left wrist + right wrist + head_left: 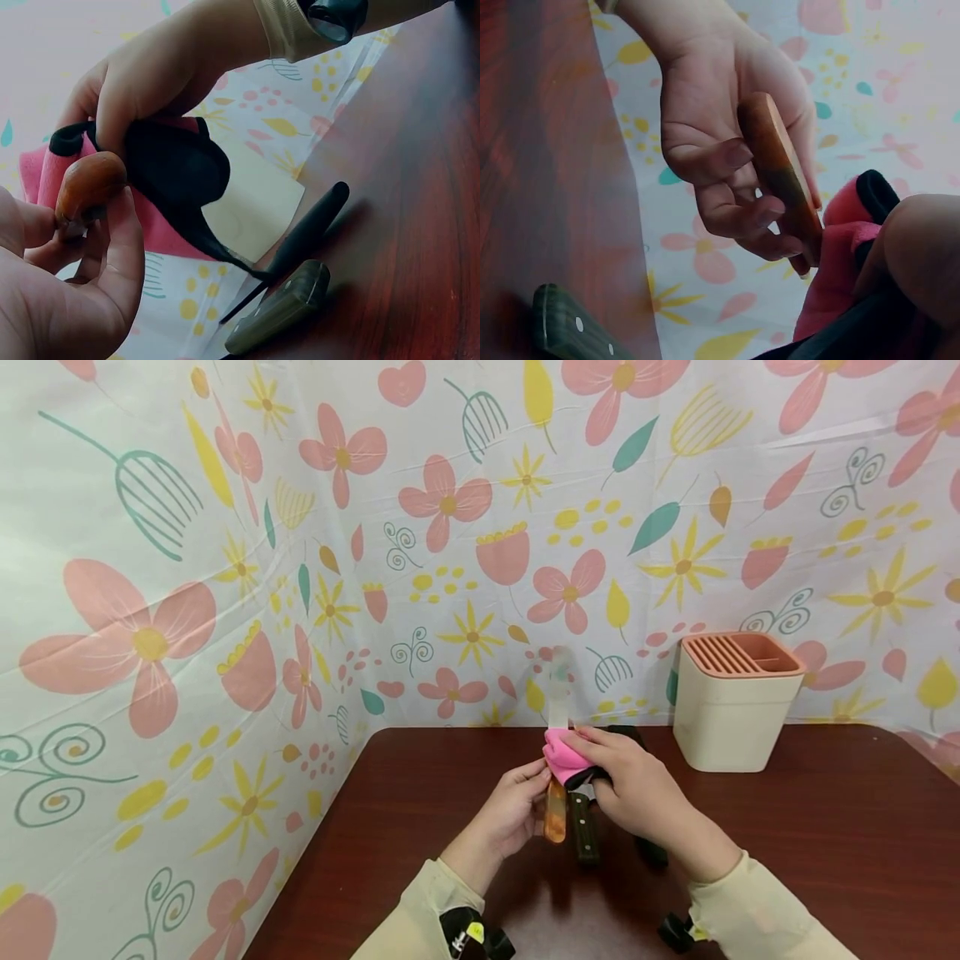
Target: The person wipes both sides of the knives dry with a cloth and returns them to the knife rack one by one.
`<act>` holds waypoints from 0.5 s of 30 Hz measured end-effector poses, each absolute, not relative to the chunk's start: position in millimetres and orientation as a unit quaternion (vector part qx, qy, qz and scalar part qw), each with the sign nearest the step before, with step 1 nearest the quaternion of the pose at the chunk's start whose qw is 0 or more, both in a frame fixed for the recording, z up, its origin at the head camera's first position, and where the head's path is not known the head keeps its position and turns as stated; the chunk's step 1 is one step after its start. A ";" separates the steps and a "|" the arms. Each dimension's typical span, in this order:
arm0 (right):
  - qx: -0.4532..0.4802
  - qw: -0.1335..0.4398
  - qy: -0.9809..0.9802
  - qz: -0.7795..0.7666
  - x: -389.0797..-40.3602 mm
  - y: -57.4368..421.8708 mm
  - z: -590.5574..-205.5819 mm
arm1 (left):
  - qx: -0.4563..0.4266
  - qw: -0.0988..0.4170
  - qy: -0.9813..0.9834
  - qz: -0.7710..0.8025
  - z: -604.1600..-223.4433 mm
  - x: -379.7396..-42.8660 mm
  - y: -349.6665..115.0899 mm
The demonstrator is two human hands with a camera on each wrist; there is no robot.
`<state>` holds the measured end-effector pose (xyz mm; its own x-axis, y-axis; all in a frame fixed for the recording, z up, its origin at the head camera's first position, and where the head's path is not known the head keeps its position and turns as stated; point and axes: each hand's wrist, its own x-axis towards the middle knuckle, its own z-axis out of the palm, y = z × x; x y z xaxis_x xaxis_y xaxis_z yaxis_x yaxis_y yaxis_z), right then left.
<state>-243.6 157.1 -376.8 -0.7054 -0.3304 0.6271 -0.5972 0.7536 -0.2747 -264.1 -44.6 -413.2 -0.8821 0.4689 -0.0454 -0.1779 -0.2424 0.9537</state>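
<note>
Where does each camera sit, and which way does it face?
Head: worn on the head, facing forward and down over the table; left hand, right hand and sleeves show.
Left wrist: worn there, facing the brown handle in the left hand; the right hand shows above.
Right wrist: worn there, facing the left hand; part of the right hand shows lower right.
Both wrist views share the pink cloth and riveted handle.

Soft, even light brightens the backdrop [450, 568] in here, and the table [840, 843] gives back a pale sheen. The blade [558, 702] blurs toward its tip; both wrist views look dimmer, a soft shadow beside the black handle [311, 227].
</note>
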 end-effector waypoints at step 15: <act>0.273 0.219 -0.919 0.181 -235.2 155.1 -374.3 | 0.123 0.224 0.574 0.778 -416.1 -265.2 -47.2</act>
